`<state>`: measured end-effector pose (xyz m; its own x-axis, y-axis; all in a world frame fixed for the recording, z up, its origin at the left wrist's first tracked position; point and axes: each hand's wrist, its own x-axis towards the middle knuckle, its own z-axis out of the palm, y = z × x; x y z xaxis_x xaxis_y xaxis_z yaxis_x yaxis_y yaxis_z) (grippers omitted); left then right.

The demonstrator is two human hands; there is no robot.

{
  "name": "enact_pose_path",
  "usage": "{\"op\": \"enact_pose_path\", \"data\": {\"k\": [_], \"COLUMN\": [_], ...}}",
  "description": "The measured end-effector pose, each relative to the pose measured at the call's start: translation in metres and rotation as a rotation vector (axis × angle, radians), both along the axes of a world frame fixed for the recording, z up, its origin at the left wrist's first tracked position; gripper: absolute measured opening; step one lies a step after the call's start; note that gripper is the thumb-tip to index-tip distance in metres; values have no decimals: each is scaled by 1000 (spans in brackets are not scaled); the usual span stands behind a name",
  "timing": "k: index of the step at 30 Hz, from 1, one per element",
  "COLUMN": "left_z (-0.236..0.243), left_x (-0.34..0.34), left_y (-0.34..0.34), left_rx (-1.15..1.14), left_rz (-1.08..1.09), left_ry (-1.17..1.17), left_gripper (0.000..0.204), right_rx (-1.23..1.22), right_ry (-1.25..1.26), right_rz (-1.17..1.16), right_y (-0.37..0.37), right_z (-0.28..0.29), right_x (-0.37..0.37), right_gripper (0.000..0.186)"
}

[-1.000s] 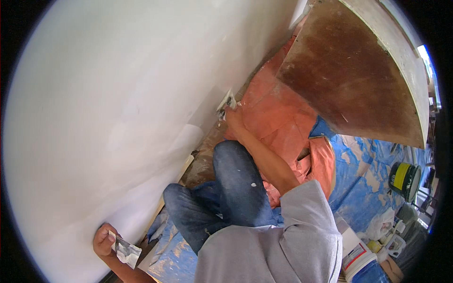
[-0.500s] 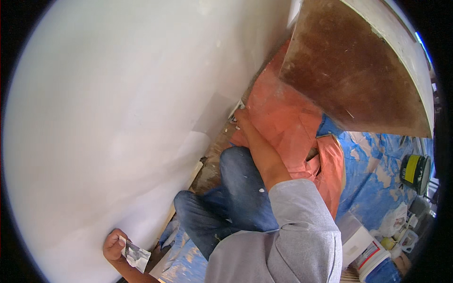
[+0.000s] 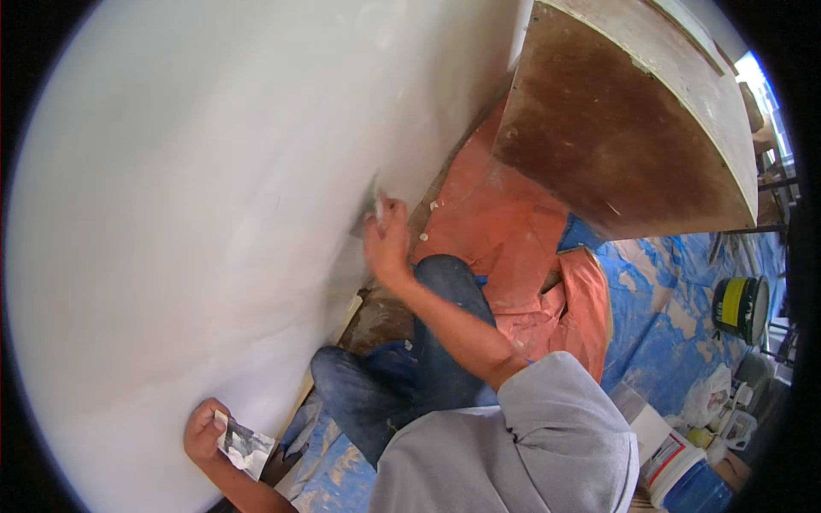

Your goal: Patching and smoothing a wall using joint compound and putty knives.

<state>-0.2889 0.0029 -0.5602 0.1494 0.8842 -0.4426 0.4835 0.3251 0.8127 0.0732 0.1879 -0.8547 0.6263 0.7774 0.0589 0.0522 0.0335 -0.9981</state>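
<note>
My left hand point(image 3: 203, 430), at the lower left beside the wall, grips a flat putty scraper point(image 3: 245, 448). Grey and white paste is smeared on the scraper's face. My right hand point(image 3: 387, 244) is up against the white wall point(image 3: 231, 197), a little above its foot. Its fingers are closed round a thin, pale putty knife point(image 3: 379, 205), partly hidden and smeared by motion. A grey shadow falls on the wall around that hand.
Orange sheeting point(image 3: 505, 222) and paint-spotted blue tarp point(image 3: 658, 299) cover the floor. A brown curved-edged panel point(image 3: 624, 128) overhangs at upper right. Farther right lies a dark bucket point(image 3: 741, 309); a white-and-blue bucket point(image 3: 680, 470) is at lower right. My bent knees point(image 3: 402, 368) face the wall.
My right hand has come off the wall's foot, moving nearer to me and up onto the wall face. My left hand with the scraper has barely shifted.
</note>
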Motion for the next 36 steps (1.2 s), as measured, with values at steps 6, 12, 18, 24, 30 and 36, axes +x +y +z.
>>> {"op": "enact_pose_path", "data": {"k": [6,12,18,24,30,36], "left_z": [-5,-11,-2,-18,-1,5], "left_x": [4,-6,-7,-5,-2,-12], "left_y": [7,12,-7,13,3,-12], "left_rx": [-47,-93,-118,-101,-78,-34], "left_rz": [21,14,116,-29,15,87], "left_ry": [-20,-47,-77,-65,6,16], "left_gripper": [40,38,42,41,39,40], "right_rx": [-219,-729,-829,-645,-57,-124], "right_ry": [636,258,342,625,175,140], "right_rz": [-93,-306,-217,-243,-190,-127], "right_y": [-32,31,78,71,13,-33], "right_z": [-112,-269,-333,-312,-44,-30], "right_x": [-14,21,7,68,-13,-43], "right_gripper": [53,62,59,50,34,36]}}
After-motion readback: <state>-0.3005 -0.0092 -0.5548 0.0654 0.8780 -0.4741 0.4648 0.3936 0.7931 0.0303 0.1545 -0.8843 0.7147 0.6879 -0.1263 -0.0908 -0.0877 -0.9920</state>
